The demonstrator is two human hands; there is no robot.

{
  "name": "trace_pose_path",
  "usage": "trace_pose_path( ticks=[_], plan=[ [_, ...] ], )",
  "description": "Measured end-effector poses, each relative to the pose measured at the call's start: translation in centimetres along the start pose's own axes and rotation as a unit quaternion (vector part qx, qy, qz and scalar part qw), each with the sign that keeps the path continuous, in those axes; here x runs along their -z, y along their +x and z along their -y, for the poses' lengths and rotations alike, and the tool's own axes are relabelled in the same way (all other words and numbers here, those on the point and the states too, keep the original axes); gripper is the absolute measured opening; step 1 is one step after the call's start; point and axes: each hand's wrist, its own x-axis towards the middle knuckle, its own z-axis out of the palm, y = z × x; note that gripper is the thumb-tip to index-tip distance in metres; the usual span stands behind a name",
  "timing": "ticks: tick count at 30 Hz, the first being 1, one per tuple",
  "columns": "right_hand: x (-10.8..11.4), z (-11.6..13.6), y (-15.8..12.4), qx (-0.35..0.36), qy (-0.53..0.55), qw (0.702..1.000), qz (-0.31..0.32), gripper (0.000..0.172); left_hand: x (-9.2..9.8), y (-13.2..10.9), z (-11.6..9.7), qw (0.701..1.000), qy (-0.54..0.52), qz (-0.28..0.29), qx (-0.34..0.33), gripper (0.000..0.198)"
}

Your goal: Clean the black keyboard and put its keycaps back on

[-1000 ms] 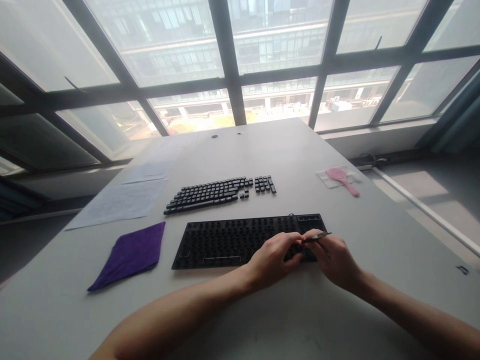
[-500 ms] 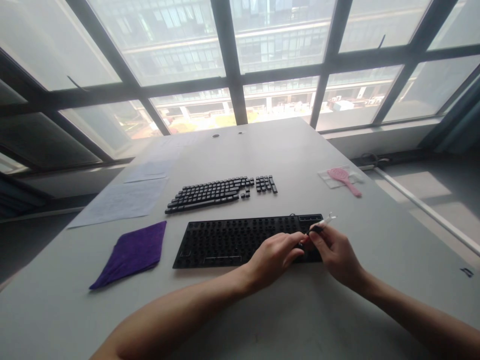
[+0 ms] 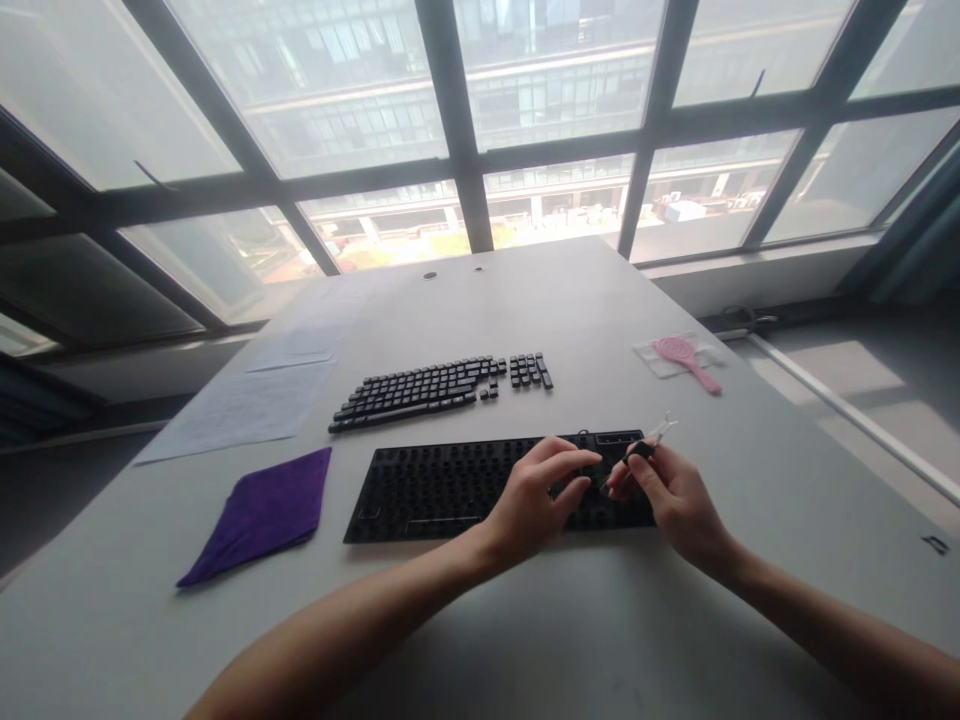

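A black keyboard base (image 3: 442,490) with its keycaps off lies in front of me. Over its right part, my right hand (image 3: 679,495) is closed round a small keycap puller (image 3: 640,450) with a black middle and thin, pale forked ends. To the left of it, my left hand (image 3: 536,490) hovers above the keyboard, thumb and forefinger apart, with nothing visible between them. Behind the base, the loose black keycaps (image 3: 412,390) are laid out in rows like a keyboard, with a separate number block (image 3: 529,371) at their right.
A folded purple cloth (image 3: 259,515) lies left of the keyboard. Paper sheets (image 3: 240,405) spread along the table's left edge. On the right are a pink hairbrush (image 3: 679,352) on a clear bag and a small dark object (image 3: 934,544). Windows (image 3: 555,190) stand behind the table.
My left hand has drawn back leftward from the puller, and its thumb and forefinger have spread. The right hand keeps hold of the puller and has turned it slightly.
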Motion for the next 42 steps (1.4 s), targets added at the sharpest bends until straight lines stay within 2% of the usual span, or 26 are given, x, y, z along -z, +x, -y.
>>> trace_pose_path(
  ticks=[4,6,8,11,15,17,20,25,33,42],
  plan=[
    [0.3,-0.2,0.1,0.005,-0.014,1.000,0.000,0.037,2.3,1.4,0.2,0.993,-0.037,-0.014,0.108,0.020],
    [0.4,-0.4,0.1,0.008,-0.020,1.000,0.001,0.037,3.8,2.2,0.6,0.991,-0.036,-0.021,0.131,0.025],
    [0.5,-0.5,0.2,0.009,-0.023,1.000,0.002,0.038,5.5,3.2,1.5,0.993,0.013,-0.036,0.114,0.025],
    [0.7,-0.6,0.2,0.009,-0.025,1.000,0.006,0.037,8.1,5.1,3.6,0.985,0.148,-0.056,0.064,0.018],
    [0.7,-0.6,0.2,0.011,-0.022,1.000,0.005,0.037,10.1,7.3,7.1,0.958,0.281,-0.021,0.044,0.021],
    [0.8,-0.6,0.2,0.011,-0.021,1.000,0.004,0.037,10.4,7.9,8.6,0.946,0.321,0.012,0.039,0.021],
    [0.9,-0.5,0.2,0.012,-0.022,1.000,0.002,0.036,10.1,8.2,10.1,0.924,0.375,0.054,0.039,0.011],
    [1.2,-0.6,0.3,0.004,-0.021,1.000,0.001,0.036,9.6,8.3,11.5,0.896,0.432,0.073,0.074,0.013],
    [1.3,-0.4,0.2,0.006,-0.011,1.000,0.003,0.034,9.8,9.0,12.4,0.893,0.428,0.093,0.103,0.016],
    [1.5,-0.5,0.3,0.009,-0.008,1.000,0.000,0.032,9.9,9.5,12.3,0.888,0.432,0.102,0.119,0.013]
  ],
)
